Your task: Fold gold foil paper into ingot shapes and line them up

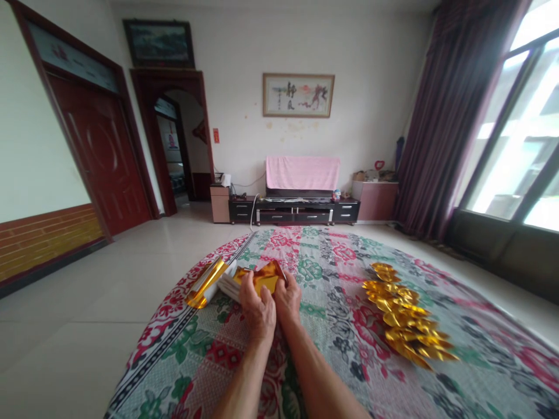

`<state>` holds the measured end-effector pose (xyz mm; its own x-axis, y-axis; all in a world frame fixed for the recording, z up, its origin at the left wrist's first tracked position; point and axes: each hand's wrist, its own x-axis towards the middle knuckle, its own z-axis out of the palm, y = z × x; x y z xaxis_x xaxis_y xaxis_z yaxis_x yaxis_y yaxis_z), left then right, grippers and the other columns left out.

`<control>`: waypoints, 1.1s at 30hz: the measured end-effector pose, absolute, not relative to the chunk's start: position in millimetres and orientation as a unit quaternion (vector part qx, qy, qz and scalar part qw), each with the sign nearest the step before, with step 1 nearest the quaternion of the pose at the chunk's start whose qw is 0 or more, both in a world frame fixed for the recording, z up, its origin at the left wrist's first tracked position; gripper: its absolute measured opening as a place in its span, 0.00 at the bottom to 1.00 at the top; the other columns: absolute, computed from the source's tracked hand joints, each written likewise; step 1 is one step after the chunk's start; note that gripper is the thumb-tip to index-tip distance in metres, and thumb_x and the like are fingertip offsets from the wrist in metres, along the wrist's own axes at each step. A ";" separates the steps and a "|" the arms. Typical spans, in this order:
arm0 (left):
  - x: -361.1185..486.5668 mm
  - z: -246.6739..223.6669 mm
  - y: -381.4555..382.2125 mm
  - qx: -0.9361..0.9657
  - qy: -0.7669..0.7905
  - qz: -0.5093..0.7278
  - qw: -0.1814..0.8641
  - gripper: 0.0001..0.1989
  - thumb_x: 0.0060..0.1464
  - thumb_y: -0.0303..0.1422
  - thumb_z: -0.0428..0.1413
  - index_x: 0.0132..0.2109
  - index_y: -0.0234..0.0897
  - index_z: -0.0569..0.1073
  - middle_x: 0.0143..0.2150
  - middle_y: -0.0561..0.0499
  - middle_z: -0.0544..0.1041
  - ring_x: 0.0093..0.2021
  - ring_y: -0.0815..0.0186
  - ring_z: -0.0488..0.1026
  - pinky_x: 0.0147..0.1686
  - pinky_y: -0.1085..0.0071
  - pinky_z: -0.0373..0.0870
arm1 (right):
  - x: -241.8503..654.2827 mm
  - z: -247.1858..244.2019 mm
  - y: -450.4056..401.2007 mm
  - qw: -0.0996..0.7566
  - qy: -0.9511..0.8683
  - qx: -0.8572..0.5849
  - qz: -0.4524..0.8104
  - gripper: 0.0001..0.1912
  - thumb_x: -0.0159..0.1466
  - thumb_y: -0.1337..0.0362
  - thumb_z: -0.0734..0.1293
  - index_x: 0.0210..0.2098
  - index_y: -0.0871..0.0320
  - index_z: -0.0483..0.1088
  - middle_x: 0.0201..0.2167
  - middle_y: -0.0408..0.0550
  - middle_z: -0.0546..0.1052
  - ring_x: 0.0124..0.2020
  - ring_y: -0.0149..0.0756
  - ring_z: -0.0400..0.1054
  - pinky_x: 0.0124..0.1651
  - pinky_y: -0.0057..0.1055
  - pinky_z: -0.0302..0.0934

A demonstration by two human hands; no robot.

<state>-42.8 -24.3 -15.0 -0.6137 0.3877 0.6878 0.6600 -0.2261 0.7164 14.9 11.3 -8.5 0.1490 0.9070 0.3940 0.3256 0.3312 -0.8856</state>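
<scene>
Both my hands grip a sheet of shiny gold foil paper [267, 280] above the patterned cloth. My left hand [258, 305] has its fingers closed on the sheet's left side, over a white-edged stack of paper [229, 286]. At the sheet's right edge, my right hand [288, 295] pinches it between thumb and fingers. Left of my hands lies a curled bundle of gold foil paper [207, 283] with white backing. Off to the right, several folded gold foil pieces [404, 317] sit together in a long row on the cloth.
A floral cloth [323, 326] covers the round-edged surface before me. Beyond it, across the tiled floor [183, 238], stands a low black cabinet [294, 216] bearing something under a pink cloth [302, 173]. A red door [102, 151] is at left, a purple curtain [441, 116] at right.
</scene>
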 end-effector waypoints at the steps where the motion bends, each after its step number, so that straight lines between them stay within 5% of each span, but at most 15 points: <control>1: -42.1 -13.8 -24.9 -0.431 -0.612 -0.654 0.109 0.20 0.51 0.26 0.47 0.53 0.31 0.65 0.52 0.36 0.68 0.55 0.55 0.64 0.55 0.55 0.60 | 15.4 -9.7 12.5 0.570 -0.588 -0.511 0.259 0.19 0.58 0.64 0.52 0.41 0.61 0.70 0.28 0.47 0.75 0.28 0.34 0.67 0.32 0.26 0.60; 14: -29.8 -11.8 -29.8 -0.514 -0.589 -0.621 0.056 0.21 0.53 0.28 0.47 0.55 0.31 0.65 0.44 0.39 0.75 0.43 0.60 0.73 0.43 0.66 0.69 | 71.3 -4.6 7.6 0.616 -0.559 -0.442 0.337 0.15 0.53 0.60 0.59 0.33 0.62 0.72 0.17 0.41 0.68 0.19 0.29 0.59 0.23 0.23 0.54; 22: -25.8 -3.2 -33.1 -0.580 -0.584 -0.553 -0.127 0.23 0.48 0.28 0.51 0.53 0.35 0.68 0.35 0.49 0.78 0.33 0.65 0.74 0.36 0.71 0.71 | 122.7 1.1 -15.1 0.583 -0.541 -0.446 0.409 0.15 0.54 0.56 0.61 0.30 0.61 0.72 0.16 0.39 0.66 0.17 0.27 0.58 0.20 0.22 0.53; 27: -21.1 -2.6 -32.9 -0.589 -0.555 -0.525 -0.264 0.21 0.47 0.30 0.51 0.51 0.35 0.70 0.29 0.52 0.78 0.20 0.70 0.71 0.22 0.76 0.67 | 136.5 0.2 -22.1 0.578 -0.511 -0.465 0.435 0.19 0.53 0.53 0.63 0.37 0.59 0.73 0.11 0.37 0.65 0.13 0.27 0.57 0.16 0.23 0.51; 33: -19.6 -7.8 -30.8 -0.546 -0.551 -0.523 -0.353 0.16 0.47 0.33 0.51 0.43 0.33 0.72 0.20 0.54 0.75 0.18 0.68 0.70 0.15 0.77 0.60 | 135.7 3.3 -26.9 0.580 -0.451 -0.405 0.544 0.23 0.50 0.50 0.67 0.42 0.56 0.71 0.28 0.45 0.76 0.22 0.34 0.69 0.22 0.27 0.62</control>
